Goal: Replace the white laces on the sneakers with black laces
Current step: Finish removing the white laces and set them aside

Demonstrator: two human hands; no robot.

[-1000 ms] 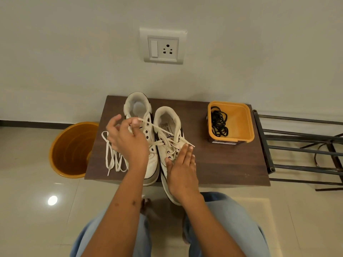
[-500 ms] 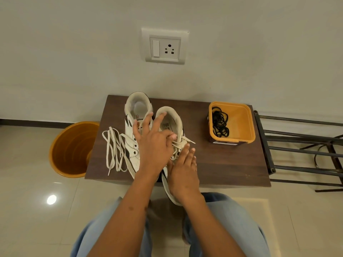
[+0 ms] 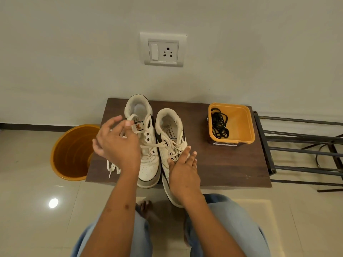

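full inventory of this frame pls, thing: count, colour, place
sneakers: 2, white with black trim, side by side on the table, toes toward the person
white laces: partly threaded across both sneakers; a loose bunch lies on the table to their left
black laces: a coil, count unclear, in the tub
tub: 1, orange, table's far right
table: 1, dark brown wood, against the wall
bucket: 1, orange, floor left of table
socket plate: 1, white, wall above table
metal rack: 1, black, right of table
left hand: over the left sneaker, pinching white lace
right hand: fingers straight, resting on the right sneaker
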